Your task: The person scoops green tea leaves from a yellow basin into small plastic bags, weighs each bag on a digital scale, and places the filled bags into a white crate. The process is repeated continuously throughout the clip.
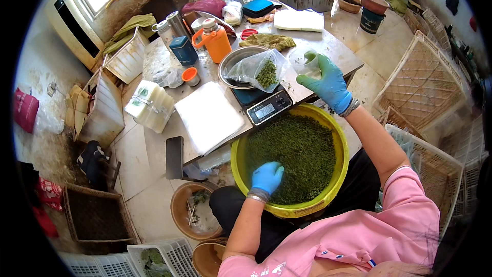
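My left hand, in a blue glove, rests on small dark-green dried buds or leaves filling a yellow round tub in front of me; whether its curled fingers hold any is unclear. My right hand, gloved in blue with green-stained fingers, has thumb and fingers around the right side of a clear plastic bowl over the table edge. Left of it, a digital scale with a lit display bears a steel bowl, in which lies an open clear bag with some green pieces.
White sheets, a stack of clear bags and a black phone lie along the table's left edge. An orange jug, a blue tin and red scissors are farther back. Plastic crates stand at right, brown tubs at lower left.
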{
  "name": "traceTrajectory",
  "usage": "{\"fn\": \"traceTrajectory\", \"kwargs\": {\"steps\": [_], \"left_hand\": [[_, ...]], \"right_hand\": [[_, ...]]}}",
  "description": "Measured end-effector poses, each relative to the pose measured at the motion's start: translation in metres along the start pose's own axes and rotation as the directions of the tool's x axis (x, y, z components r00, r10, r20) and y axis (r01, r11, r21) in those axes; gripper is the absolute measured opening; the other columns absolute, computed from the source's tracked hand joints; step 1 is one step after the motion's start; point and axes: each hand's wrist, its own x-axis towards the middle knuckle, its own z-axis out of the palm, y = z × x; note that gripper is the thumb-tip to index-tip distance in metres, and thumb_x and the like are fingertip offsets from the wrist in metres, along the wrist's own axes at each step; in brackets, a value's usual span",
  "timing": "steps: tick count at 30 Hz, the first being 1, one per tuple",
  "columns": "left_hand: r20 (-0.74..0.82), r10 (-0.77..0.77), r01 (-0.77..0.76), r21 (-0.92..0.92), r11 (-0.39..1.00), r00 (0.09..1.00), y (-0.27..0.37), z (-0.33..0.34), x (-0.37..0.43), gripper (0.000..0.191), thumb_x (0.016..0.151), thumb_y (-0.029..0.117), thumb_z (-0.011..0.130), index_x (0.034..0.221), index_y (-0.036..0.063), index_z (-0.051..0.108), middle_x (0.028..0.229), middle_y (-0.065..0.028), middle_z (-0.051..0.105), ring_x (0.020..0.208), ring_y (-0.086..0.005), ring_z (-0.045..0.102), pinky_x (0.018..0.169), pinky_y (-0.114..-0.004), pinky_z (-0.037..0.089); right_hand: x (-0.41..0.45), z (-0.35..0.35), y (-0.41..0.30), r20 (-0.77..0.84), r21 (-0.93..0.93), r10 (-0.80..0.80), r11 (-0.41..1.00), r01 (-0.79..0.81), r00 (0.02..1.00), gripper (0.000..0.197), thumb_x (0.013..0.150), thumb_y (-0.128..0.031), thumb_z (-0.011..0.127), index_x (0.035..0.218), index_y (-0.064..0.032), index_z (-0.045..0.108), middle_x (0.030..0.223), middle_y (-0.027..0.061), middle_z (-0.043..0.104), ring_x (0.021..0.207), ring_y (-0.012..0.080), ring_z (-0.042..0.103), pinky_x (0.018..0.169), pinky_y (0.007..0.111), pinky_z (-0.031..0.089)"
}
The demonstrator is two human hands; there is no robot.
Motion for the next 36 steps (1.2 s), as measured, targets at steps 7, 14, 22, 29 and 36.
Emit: {"fn": "traceTrajectory", "kwargs": {"steps": [7, 14, 22, 29, 36], "left_hand": [[0.024, -0.042, 0.042, 0.011, 0.999, 0.999, 0.000, -0.004, -0.002, 0.033, 0.090, 0.035, 0.061, 0.106, 0.0080, 0.071, 0.103, -0.0174, 0.070, 0.096, -0.0358, 0.066, 0.086, -0.044, 0.052], [0.059, -0.070, 0.069, 0.012, 0.998, 0.996, 0.005, -0.012, -0.004, 0.033, 0.090, 0.036, 0.061, 0.106, 0.0094, 0.071, 0.103, -0.0170, 0.070, 0.098, -0.0353, 0.066, 0.087, -0.044, 0.052], [0.073, -0.066, 0.068, -0.016, 0.998, 0.995, 0.003, -0.012, -0.005, 0.033, 0.089, 0.036, 0.061, 0.107, 0.0097, 0.071, 0.104, -0.0170, 0.070, 0.098, -0.0351, 0.066, 0.087, -0.044, 0.052], [0.070, -0.068, 0.069, -0.004, 0.998, 0.995, 0.003, -0.012, -0.005, 0.033, 0.090, 0.036, 0.061, 0.106, 0.0099, 0.071, 0.104, -0.0165, 0.070, 0.098, -0.0350, 0.066, 0.087, -0.044, 0.052], [0.077, -0.079, 0.080, -0.011, 0.997, 0.994, 0.000, -0.011, -0.004, 0.033, 0.090, 0.036, 0.061, 0.106, 0.0098, 0.071, 0.105, -0.0168, 0.070, 0.098, -0.0352, 0.066, 0.087, -0.044, 0.052]], "right_hand": [[0.003, -0.004, -0.035, 0.209, -0.319, -0.041, 0.942, 0.107, 0.977, 0.071, 0.073, -0.048, 0.074, 0.123, -0.0001, 0.058, 0.102, 0.0201, 0.067, 0.090, 0.0339, 0.068, 0.079, 0.040, 0.055], [0.012, 0.004, -0.048, 0.230, -0.560, -0.011, 0.816, 0.142, 0.973, 0.075, 0.071, -0.046, 0.075, 0.128, -0.0008, 0.056, 0.107, 0.0202, 0.067, 0.095, 0.0353, 0.067, 0.085, 0.041, 0.053], [0.018, 0.003, -0.058, 0.265, -0.598, 0.020, 0.788, 0.148, 0.964, 0.076, 0.071, -0.047, 0.072, 0.129, -0.0010, 0.056, 0.108, 0.0221, 0.068, 0.098, 0.0343, 0.068, 0.087, 0.040, 0.053], [0.018, 0.004, -0.062, 0.280, -0.637, 0.023, 0.752, 0.168, 0.960, 0.069, 0.071, -0.049, 0.070, 0.123, -0.0030, 0.061, 0.105, 0.0183, 0.066, 0.097, 0.0315, 0.065, 0.085, 0.040, 0.053], [0.021, 0.004, -0.065, 0.300, -0.660, 0.016, 0.726, 0.195, 0.954, 0.065, 0.071, -0.048, 0.071, 0.117, -0.0027, 0.062, 0.100, 0.0187, 0.066, 0.093, 0.0323, 0.066, 0.083, 0.041, 0.053]]}}
